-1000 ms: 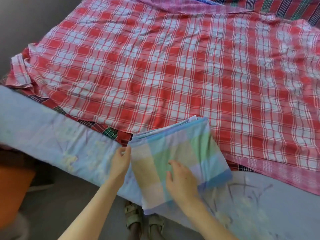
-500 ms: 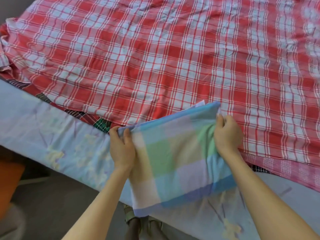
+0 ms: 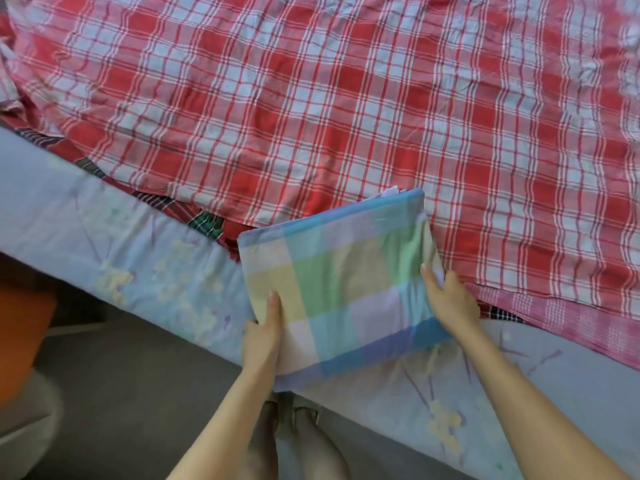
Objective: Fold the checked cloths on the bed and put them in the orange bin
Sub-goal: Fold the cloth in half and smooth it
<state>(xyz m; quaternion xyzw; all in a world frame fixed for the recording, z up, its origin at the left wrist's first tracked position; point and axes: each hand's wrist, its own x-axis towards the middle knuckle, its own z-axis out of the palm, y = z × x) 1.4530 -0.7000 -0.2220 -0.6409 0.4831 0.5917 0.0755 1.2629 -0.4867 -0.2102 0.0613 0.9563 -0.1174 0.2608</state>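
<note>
A folded pastel checked cloth (image 3: 346,275) in blue, green, yellow and lilac lies at the near edge of the bed. My left hand (image 3: 263,336) grips its near left edge, thumb on top and fingers underneath. My right hand (image 3: 448,301) holds its right edge, thumb on top. Behind it a large red and white checked cloth (image 3: 346,109) is spread flat over the bed. The orange bin (image 3: 20,337) shows at the left edge, on the floor below the bed.
The bed has a pale lilac flowered sheet (image 3: 114,244). Darker checked cloths (image 3: 204,223) peek out under the red one, and a pink checked cloth (image 3: 561,315) lies at the right. Grey floor (image 3: 138,393) and my feet (image 3: 294,420) are below.
Both hands have slid from the cloth's far corners down to its near side edges. The folded cloth lies flatter on the bed edge.
</note>
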